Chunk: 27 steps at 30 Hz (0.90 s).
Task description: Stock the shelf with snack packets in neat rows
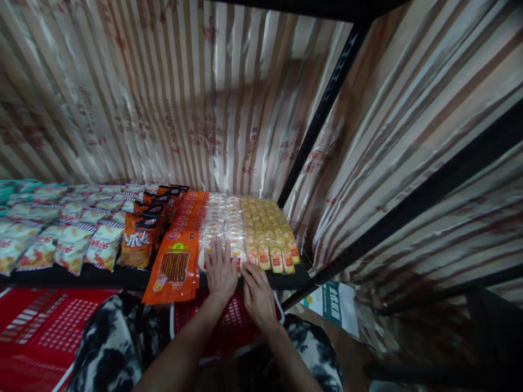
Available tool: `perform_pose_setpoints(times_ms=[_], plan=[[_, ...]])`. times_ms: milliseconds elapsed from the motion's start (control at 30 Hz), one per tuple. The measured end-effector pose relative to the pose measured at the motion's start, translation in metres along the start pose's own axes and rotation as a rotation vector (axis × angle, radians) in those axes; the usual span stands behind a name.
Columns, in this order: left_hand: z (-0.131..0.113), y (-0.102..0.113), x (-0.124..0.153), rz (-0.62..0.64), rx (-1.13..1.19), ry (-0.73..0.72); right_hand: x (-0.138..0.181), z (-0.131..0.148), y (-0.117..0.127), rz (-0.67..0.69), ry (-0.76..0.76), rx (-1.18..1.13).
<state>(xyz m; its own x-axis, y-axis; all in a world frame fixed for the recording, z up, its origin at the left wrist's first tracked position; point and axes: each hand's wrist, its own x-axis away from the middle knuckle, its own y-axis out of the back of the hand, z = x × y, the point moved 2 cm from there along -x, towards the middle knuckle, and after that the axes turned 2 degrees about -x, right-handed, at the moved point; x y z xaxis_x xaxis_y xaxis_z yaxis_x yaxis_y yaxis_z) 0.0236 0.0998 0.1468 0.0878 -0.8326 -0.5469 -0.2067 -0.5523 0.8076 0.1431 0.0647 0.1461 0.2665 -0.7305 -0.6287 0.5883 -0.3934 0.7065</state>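
Observation:
My left hand [221, 270] lies flat with fingers spread on the front clear-wrapped snack packs [220, 223] at the edge of a black shelf [102, 277]. My right hand [257, 294] rests just right of it at the shelf's front edge, its fingers reaching to the clear packs and the yellow snack packs [269, 228]; whether it grips one is hidden. An orange packet of brown sticks [175, 267] hangs over the shelf edge left of my left hand, at the front of a row of the same packets.
Further left lie dark orange bags [139, 239] and rows of white-and-red snack bags [73, 239]. Striped shiny cloth [183, 98] lines the back and right side. A black upright post [322, 109] stands at the shelf's right corner. Red plastic baskets [36, 326] sit below.

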Motion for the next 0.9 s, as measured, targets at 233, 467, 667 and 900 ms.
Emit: perform_pose_setpoints(times_ms=[233,467,667,900], plan=[[0.001,0.003,-0.001,-0.045,0.07,0.007,0.001,-0.002,-0.011,0.066,-0.022,0.083],[0.005,0.016,0.023,-0.045,0.187,-0.03,0.001,-0.004,-0.018,0.005,-0.024,0.069],[0.025,0.037,0.036,0.01,0.244,-0.005,0.005,0.003,-0.021,-0.011,-0.041,0.113],[0.075,0.059,0.012,0.06,0.197,0.038,0.011,0.024,-0.025,-0.035,-0.065,0.064]])
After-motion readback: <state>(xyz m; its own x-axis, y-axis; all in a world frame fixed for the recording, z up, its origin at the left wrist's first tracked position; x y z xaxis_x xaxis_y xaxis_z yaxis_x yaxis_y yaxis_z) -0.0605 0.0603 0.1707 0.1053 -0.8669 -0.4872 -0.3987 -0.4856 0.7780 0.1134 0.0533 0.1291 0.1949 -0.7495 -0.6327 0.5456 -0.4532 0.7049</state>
